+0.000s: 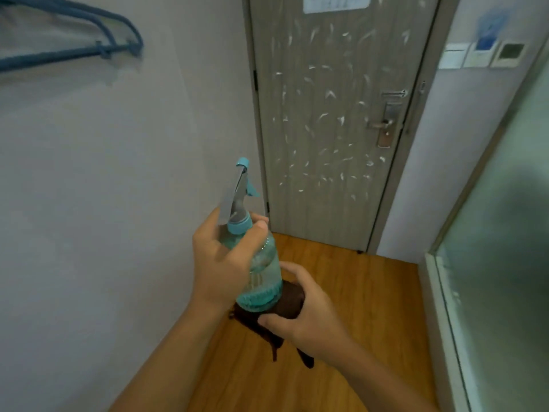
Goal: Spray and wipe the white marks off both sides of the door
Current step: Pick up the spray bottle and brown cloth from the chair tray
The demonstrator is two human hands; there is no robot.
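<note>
A closed grey wood-grain door [332,120] stands ahead, dotted with many white marks from chest height down to below the handle. My left hand [221,263] grips the neck of a clear teal spray bottle [261,272], its nozzle pointing up and away. My right hand [306,307] holds a dark brown cloth [285,310] bunched under the bottle's base, with its ends hanging down. Both hands are a good step short of the door.
A metal lever handle and lock plate [386,124] sit on the door's right side, and a paper notice [335,3] is at its top. Blue hangers [89,46] hang on the left wall. Wall switches [481,55] and a frosted glass partition [499,263] stand right. The floor [356,292] is wood.
</note>
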